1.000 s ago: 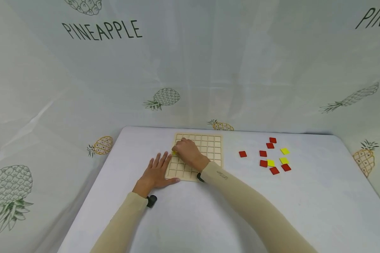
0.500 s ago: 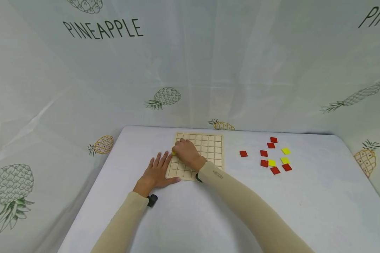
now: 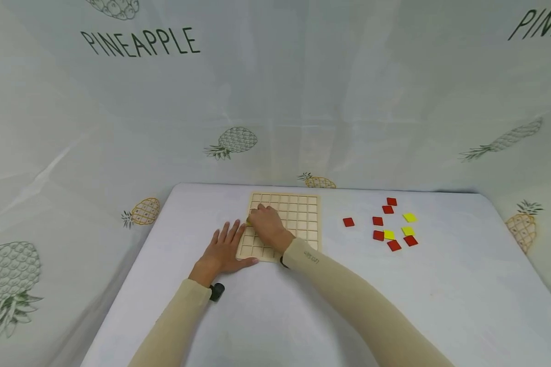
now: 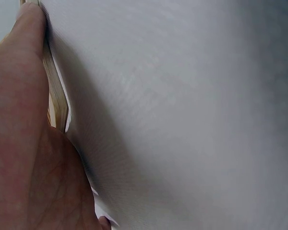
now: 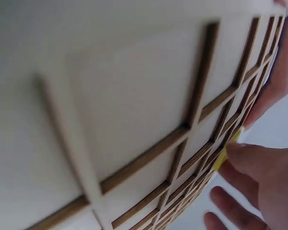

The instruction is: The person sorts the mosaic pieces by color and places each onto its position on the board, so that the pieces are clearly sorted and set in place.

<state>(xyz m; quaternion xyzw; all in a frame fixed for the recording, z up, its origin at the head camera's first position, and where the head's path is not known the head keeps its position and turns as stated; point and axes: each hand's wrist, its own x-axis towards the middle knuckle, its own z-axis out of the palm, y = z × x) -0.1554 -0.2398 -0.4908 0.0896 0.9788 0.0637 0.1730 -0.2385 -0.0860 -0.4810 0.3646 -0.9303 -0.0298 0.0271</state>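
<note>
A pale wooden grid board [image 3: 305, 218] lies near the far edge of the white table. My right hand [image 3: 268, 226] reaches over it and pinches a yellow square tile [image 5: 222, 159] between thumb and finger, at the board's left edge. In the head view only a sliver of that tile shows past the fingers. Flat on the table at the board's near-left corner, my left hand [image 3: 221, 254] has its fingers spread along the left edge and its thumb along the front edge. The left wrist view shows the thumb lying against the board's side.
Right of the board lie several loose red tiles [image 3: 377, 221] and yellow tiles [image 3: 409, 217], two of them touching or nearly so. One red tile [image 3: 348, 222] sits closer to the board. A white pineapple-print cloth [image 3: 275, 102] hangs behind the table.
My right hand has shifted slightly toward me over the board, still pinching the yellow tile. The left hand stays in place. The head view has swung a little.
</note>
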